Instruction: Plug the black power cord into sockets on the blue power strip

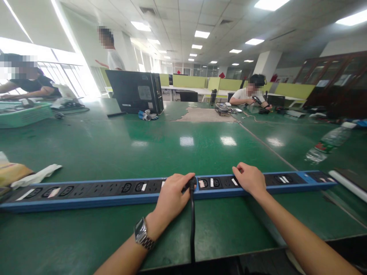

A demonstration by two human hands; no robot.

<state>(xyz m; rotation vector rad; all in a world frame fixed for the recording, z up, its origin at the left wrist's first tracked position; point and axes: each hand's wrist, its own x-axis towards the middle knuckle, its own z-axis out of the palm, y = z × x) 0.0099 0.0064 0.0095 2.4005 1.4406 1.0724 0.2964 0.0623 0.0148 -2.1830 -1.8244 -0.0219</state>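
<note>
A long blue-edged power strip (114, 199) with black sockets lies across the green table in front of me. My left hand (173, 194), with a metal-band watch on the wrist, is closed around a black plug (192, 183) at the strip's middle. From that plug a black cable (193, 229) runs down over the table's near edge. How deep the plug sits cannot be made out. Farther right, my right hand (252, 178) lies over the strip with its fingers curled at the far edge; its fingertips are partly hidden. Small white labels mark several sockets.
A clear water bottle (329, 142) is at the right. Behind stand a black computer case (134, 93) and gloves (148, 115). A green basket (25, 114) and a yellow packet (13, 172) are at the left. Several people are farther back.
</note>
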